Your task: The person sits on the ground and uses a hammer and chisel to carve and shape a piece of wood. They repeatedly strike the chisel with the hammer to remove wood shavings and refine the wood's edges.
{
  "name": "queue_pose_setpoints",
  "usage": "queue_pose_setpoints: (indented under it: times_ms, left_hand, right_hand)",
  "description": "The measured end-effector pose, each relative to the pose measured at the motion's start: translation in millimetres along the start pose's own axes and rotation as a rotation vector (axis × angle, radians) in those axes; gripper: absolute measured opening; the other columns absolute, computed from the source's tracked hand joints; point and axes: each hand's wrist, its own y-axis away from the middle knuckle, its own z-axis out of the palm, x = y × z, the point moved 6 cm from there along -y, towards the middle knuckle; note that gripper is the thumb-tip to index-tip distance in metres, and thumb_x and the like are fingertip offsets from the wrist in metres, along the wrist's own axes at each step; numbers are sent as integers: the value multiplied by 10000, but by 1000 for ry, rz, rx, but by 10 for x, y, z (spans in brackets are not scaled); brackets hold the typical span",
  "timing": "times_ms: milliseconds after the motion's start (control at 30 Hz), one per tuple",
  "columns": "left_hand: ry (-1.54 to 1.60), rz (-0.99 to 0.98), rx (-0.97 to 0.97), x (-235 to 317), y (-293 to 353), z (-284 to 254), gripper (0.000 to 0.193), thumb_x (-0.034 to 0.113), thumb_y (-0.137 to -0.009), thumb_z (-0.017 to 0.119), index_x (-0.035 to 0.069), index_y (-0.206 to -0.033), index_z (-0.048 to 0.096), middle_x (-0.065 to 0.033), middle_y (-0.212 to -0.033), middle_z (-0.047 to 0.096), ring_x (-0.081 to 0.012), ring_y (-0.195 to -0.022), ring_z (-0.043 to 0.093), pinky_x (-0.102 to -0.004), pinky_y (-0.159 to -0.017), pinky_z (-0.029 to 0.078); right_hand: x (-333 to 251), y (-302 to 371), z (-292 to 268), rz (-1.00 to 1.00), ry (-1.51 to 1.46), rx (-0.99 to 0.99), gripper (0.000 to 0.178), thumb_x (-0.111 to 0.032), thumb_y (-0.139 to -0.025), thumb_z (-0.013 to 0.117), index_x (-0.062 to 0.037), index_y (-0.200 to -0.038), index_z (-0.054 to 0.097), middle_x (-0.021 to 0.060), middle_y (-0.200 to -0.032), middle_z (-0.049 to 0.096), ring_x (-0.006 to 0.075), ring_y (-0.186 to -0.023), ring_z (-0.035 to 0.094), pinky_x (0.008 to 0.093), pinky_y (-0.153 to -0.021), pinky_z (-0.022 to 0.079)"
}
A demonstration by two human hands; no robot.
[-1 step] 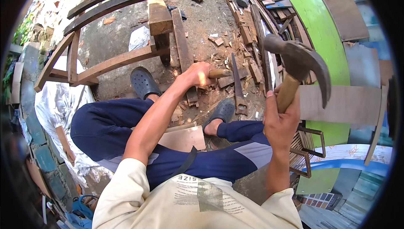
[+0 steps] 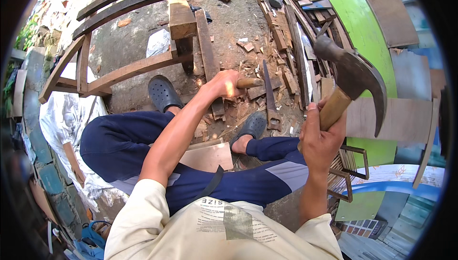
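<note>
My right hand (image 2: 320,140) is closed round the wooden handle of a claw hammer (image 2: 355,74), raised to the right with its dark head uppermost. My left hand (image 2: 223,84) is closed on a round wooden tool handle (image 2: 249,83), whose end sticks out to the right; the rest of that tool is hidden by the fist. This fist is over a long wooden beam (image 2: 206,45) running away between my feet. A hand saw (image 2: 270,95) lies on the ground just right of the left hand, apart from it.
A wooden frame (image 2: 131,71) with a thick post (image 2: 182,19) stands ahead on the left. Wood offcuts and chips (image 2: 248,46) litter the ground. Stacked timber (image 2: 288,35), a green board (image 2: 369,40) and a slatted wooden rack (image 2: 348,174) are on the right. White sheeting (image 2: 67,131) lies left.
My right hand and the hammer have shifted a little to the right, and the hammer head has tipped slightly down. The left hand stays in place on its tool handle.
</note>
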Motion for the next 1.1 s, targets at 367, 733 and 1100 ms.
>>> queue_pose_setpoints:
  times_ms: [367,733,1100]
  left_hand:
    - [-35,-105,-81,-54,-58,18,224,230,-756,740,84,-893,638,-176,-754,652,-407,-711,621,-478,-640,489]
    - [-102,-175,-175,-79,-118,87,248,273,-747,750,93,-896,668,-173,-812,702,-392,-768,674,-472,-674,521]
    - [-53,-137,-101,-28,-72,15,197,235,-774,738,110,-915,680,-173,-818,699,-397,-773,671,-480,-680,529]
  right_hand:
    - [252,4,-76,0,46,10,231,-99,-932,633,14,-1109,537,262,-739,632,408,-682,660,475,-607,505]
    - [146,-37,88,50,136,-187,210,-85,-908,644,21,-1037,516,262,-753,656,415,-706,682,498,-627,508]
    - [208,11,200,-38,260,-260,226,-89,-912,661,29,-1054,531,219,-722,631,368,-648,670,459,-612,501]
